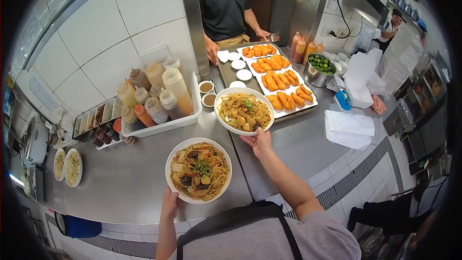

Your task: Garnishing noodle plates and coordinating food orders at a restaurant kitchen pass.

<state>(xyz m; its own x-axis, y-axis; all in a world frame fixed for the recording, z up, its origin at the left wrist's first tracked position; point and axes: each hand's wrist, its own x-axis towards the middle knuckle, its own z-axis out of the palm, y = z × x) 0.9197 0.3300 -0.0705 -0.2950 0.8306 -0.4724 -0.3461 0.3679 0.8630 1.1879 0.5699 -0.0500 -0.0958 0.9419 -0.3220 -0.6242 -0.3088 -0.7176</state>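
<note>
My left hand (171, 202) grips the lower left rim of a white bowl of noodles (199, 172), topped with chopped scallion, mushrooms and vegetables. Farther forward, my right hand (259, 141) holds a second white bowl of noodles (245, 112) by its near rim. That bowl overlaps the near left corner of a metal tray (226, 74). On the tray lie several white plates of fried, breaded pieces (278, 80) and small white dishes (244, 75). Two cups of brown sauce (208, 99) stand just left of the right-hand bowl.
A white plastic basket (162, 128) of squeeze bottles stands at the wall. Oval dishes of rice (73, 168) lie far left. A steel pot of green citrus (320, 69) stands right of the tray. Across the pass, a person in a dark shirt (225, 14) touches the tray and holds forks (275, 35).
</note>
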